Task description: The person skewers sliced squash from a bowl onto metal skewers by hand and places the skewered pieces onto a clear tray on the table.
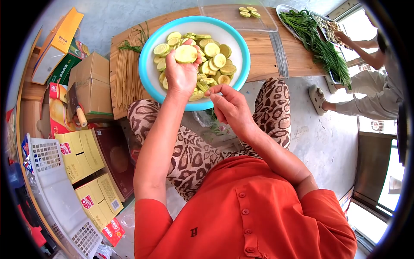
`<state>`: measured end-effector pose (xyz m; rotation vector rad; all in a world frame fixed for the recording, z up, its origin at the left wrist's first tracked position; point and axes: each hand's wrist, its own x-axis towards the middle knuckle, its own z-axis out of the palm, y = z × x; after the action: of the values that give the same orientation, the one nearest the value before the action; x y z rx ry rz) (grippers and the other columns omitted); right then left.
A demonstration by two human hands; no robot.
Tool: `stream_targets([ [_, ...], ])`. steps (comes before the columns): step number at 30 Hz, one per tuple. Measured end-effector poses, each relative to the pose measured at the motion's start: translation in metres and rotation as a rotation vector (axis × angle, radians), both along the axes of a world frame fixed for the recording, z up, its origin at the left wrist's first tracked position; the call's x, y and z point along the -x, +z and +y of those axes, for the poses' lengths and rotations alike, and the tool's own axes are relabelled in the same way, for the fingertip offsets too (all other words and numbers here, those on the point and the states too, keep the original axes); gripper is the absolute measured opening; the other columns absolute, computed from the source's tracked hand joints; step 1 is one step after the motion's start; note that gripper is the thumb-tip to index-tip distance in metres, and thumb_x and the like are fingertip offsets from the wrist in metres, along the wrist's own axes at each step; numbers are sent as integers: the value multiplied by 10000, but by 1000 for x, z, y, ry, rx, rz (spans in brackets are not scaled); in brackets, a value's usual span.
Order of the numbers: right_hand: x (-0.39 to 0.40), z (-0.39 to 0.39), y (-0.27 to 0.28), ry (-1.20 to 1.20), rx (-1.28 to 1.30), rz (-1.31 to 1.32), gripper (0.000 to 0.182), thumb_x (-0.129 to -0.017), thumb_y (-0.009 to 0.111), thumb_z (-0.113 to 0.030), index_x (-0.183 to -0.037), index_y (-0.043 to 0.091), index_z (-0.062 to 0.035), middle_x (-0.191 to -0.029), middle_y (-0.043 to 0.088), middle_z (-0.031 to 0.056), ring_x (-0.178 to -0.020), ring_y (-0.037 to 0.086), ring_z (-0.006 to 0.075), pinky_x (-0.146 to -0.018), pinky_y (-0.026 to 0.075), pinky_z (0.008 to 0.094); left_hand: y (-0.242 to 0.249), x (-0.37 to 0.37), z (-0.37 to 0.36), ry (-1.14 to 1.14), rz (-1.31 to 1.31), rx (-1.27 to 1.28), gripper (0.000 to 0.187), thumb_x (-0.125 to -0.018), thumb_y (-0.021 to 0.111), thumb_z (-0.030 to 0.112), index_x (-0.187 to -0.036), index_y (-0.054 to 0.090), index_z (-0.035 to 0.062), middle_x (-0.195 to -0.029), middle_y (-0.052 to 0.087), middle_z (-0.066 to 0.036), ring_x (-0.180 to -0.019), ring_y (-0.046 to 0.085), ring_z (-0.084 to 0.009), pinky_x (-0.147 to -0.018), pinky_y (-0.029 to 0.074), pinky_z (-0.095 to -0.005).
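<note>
A seated person in a red shirt leans over a wide, blue-rimmed bowl (144,64) of pale green, zucchini-like slices, set by the near edge of a wooden table (258,60), toward its left end. The left hand (182,80) is palm up above the bowl, its grip closed lightly around one round slice (186,54), broad face upward. The right hand (233,108) is by the bowl's near rim, its grip pinched shut at thumb and forefinger; whether anything thin is between them cannot be told. Thin wooden sticks (126,73) lie at the table's near left corner. Thin metal rods (279,54) lie toward the right end, and a clear tray (224,15) with a few slices is at the far edge. Beyond the right end are leafy greens (319,39) and another person's hand (343,39). The slice looks moist and likely slippery, so it is best held by its rim, with even, gentle pressure, since squeezing could crack the soft center. Keeping it level and low over the bowl would catch a drop, and the supporting fingers are safer away from the slice's middle.
</note>
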<state>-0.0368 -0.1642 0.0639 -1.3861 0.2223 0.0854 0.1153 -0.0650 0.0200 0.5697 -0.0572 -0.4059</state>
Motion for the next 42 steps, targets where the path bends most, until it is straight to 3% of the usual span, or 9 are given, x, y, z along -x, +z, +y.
stream_targets([
  [12, -21, -10, -8, -62, -66, -20, 189, -968, 477, -184, -1013, 573, -27, -528, 391, -49, -428, 320, 39, -405, 242, 204, 10, 12, -5, -146, -63, -207, 522, -952, 328, 401, -1228, 509, -4, -1020, 595, -125, -862, 571, -207, -762, 485, -335],
  [14, -16, -16, -11, -77, -51, -25, 190, -968, 477, -184, -1017, 576, -29, -528, 393, -49, -430, 323, 37, -406, 247, 203, 11, 7, -1, 30, -163, -618, 535, -957, 364, 451, -1222, 519, 13, -1039, 593, -105, -874, 575, -177, -720, 498, -325],
  [16, -11, -26, -16, -116, -22, -16, 189, -967, 481, -184, -1026, 578, -33, -530, 399, -51, -433, 327, 32, -407, 253, 196, 0, -7, 14, -2, -294, -820, 374, -943, 480, 351, -1099, 591, 30, -970, 615, -66, -780, 601, -114, -632, 491, -249],
  [19, -3, -40, -21, -138, -28, 17, 192, -967, 483, -183, -1027, 582, -30, -533, 406, -54, -436, 334, 31, -409, 253, 188, 1, -8, 21, 27, -469, -1091, 276, -914, 534, 283, -1011, 644, 49, -861, 644, -56, -720, 616, -136, -636, 491, -278],
  [21, 3, -49, -26, -154, -18, 21, 197, -966, 482, -181, -1026, 581, -21, -534, 406, -54, -435, 332, 34, -408, 247, 185, -6, -4, 24, -21, -726, -1416, 179, -858, 595, 223, -899, 664, 63, -767, 654, -87, -710, 637, -219, -658, 494, -343],
  [25, 10, -57, -30, -161, -22, 44, 199, -966, 481, -180, -1028, 579, -18, -534, 405, -53, -432, 326, 34, -407, 247, 185, -10, 5, 30, -201, -941, -1826, 122, -776, 656, 171, -794, 638, 52, -799, 654, -137, -796, 627, -328, -703, 490, -410],
  [32, 18, -63, -36, -125, -1, 36, 204, -964, 478, -181, -1027, 581, -16, -533, 411, -50, -426, 325, 33, -404, 254, 190, -30, 10, 34, -177, -1151, -1941, 145, -750, 666, 92, -891, 641, 73, -874, 625, -136, -837, 626, -313, -717, 484, -434],
  [34, 20, -63, -35, -117, 8, 31, 204, -964, 479, -181, -1025, 582, -16, -532, 412, -49, -426, 327, 32, -403, 256, 190, -39, 12, 34, -36, -1258, -1963, 144, -769, 625, 66, -913, 631, 73, -896, 600, -146, -837, 622, -330, -718, 486, -446],
  [42, 24, -66, -38, -107, -4, 24, 198, -962, 484, -182, -1019, 583, -20, -527, 417, -45, -420, 327, 34, -396, 252, 194, -40, 25, 23, -7, -1438, -1993, 177, -795, 518, 17, -908, 643, 70, -884, 587, -139, -897, 598, -335, -725, 494, -444],
])
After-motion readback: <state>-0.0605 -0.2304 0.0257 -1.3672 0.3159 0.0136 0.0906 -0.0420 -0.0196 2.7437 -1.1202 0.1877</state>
